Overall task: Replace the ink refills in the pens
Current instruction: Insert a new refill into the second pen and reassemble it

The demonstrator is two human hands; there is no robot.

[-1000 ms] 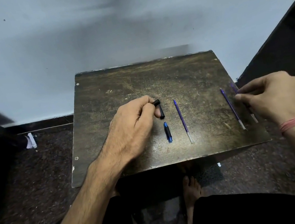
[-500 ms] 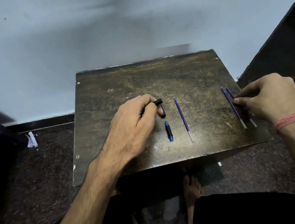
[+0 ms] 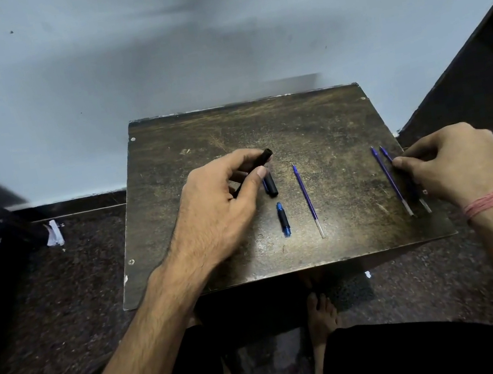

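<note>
My left hand [image 3: 224,200] grips a black pen barrel [image 3: 263,157] just above the dark wooden board [image 3: 309,123], its open end pointing up and right. Below the thumb lies a black cap with a blue clip [image 3: 270,185]. A short blue-and-black pen section [image 3: 283,219] lies nearer me. To its right, a purple refill [image 3: 308,200] lies lengthwise. Near the board's right edge are two more purple refills side by side, the left one [image 3: 391,182] free. My right hand [image 3: 455,164] pinches the right refill [image 3: 384,152] between thumb and fingers, hiding its middle.
The board sits low on a dark speckled floor against a pale wall. My bare foot [image 3: 322,315] and dark-clothed legs are under its near edge. A scrap of white paper [image 3: 54,234] lies on the floor to the left, beside dark objects.
My right hand has drawn in and lowered its refill beside the other one at the right edge. My left hand has tilted the black barrel upward, away from the cap.
</note>
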